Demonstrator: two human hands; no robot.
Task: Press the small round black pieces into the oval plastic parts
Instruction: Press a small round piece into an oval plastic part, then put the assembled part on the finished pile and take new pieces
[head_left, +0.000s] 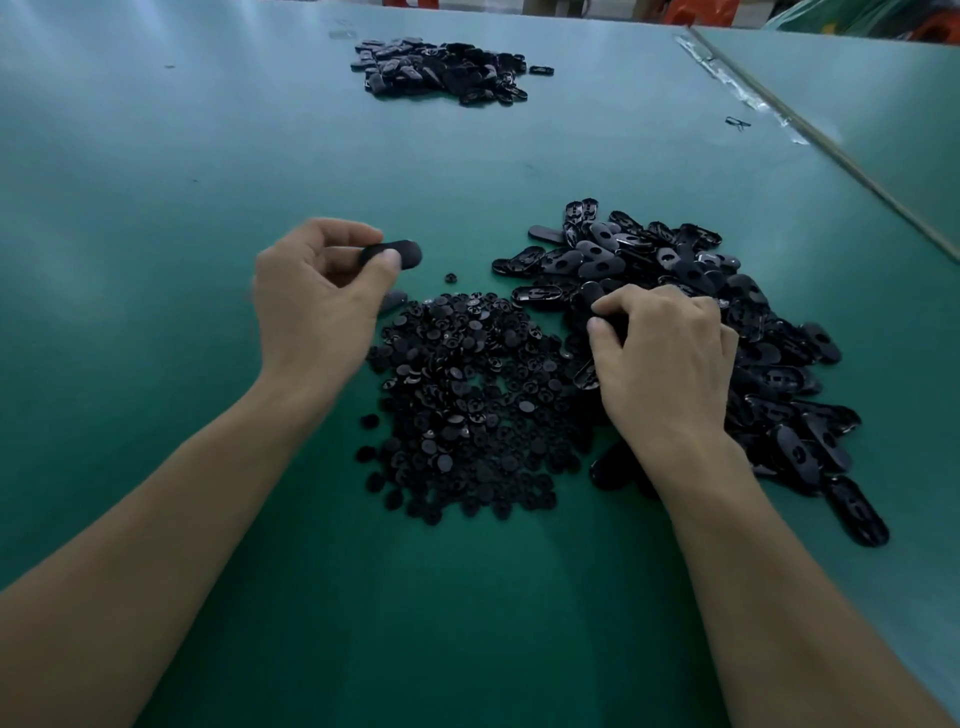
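A heap of small round black pieces (467, 405) lies on the green table in front of me. To its right spreads a larger heap of black oval plastic parts (727, 322). My left hand (317, 301) is raised left of the round pieces and pinches one oval part (402, 253) between thumb and fingers. My right hand (665, 358) rests on the near-left side of the oval heap, its fingers curled round an oval part (595, 296) there. Most of that part is hidden under the fingers.
A second pile of black oval parts (441, 70) sits far back at the table's middle. A single round piece (451, 278) lies loose above the near heap. A seam with tape (737, 88) runs along the right, joining another green table (857, 104).
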